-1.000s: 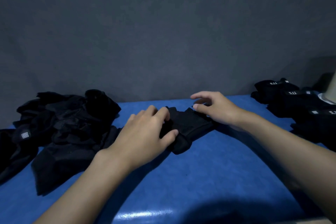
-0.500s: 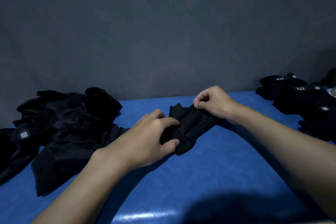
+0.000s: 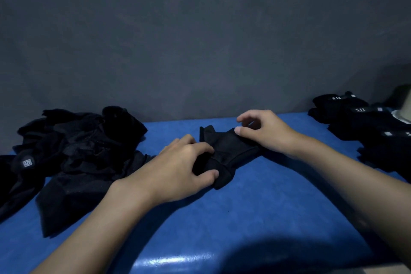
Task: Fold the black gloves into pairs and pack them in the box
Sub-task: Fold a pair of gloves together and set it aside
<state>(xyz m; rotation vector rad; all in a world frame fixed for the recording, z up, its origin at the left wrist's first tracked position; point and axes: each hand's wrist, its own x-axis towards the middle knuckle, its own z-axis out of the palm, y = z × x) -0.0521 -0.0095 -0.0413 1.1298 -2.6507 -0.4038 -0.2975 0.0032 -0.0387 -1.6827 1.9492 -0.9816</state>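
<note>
A folded pair of black gloves point(image 3: 231, 151) lies on the blue table point(image 3: 255, 211) at the centre. My left hand point(image 3: 184, 169) grips its near end, thumb and fingers curled round the cuff. My right hand point(image 3: 264, 131) rests over the far end, its thumb tip touching the fabric and the fingers lifted and loosely curved above it. On the left sits a loose heap of black gloves point(image 3: 73, 151). Folded pairs with white labels point(image 3: 360, 118) are stacked at the right edge. No box can be made out clearly.
A dark grey wall point(image 3: 200, 40) stands right behind the table. A pale object point(image 3: 400, 114) shows at the far right edge, mostly cut off. Bare blue tabletop lies in front of my hands.
My right hand was pinching the glove's far end half a second ago; its fingers have since lifted and spread. My left hand keeps the same grip on the near end.
</note>
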